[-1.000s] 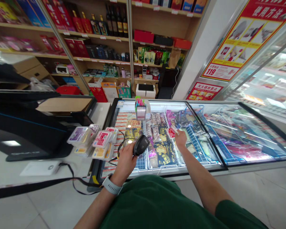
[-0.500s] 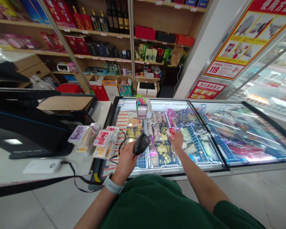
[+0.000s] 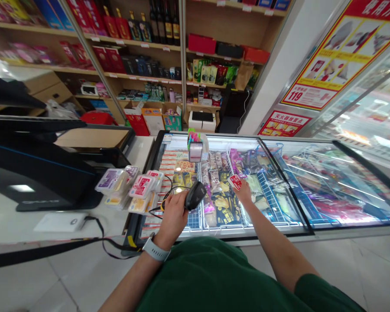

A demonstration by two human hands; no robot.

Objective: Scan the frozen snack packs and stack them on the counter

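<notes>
My left hand is closed round the handle of a black barcode scanner, whose head points to the right over the chest freezer's glass. A cable trails from it. My right hand grips a small plastic food pack with a red and white label, held above the glass. Some of its fingers are hidden behind the pack. To the left, stacked clear packs with red and white labels sit by the counter's edge, beside packs with purple labels.
The glass-topped freezer holds bagged frozen food. On the left counter stand a black point-of-sale terminal and a white flat box with a black cable. Behind are shelves of goods. A black strap crosses the lower left.
My right hand has turned the pack slightly, so more of its red label shows. My left hand keeps the scanner in nearly the same place. The view has shifted slightly.
</notes>
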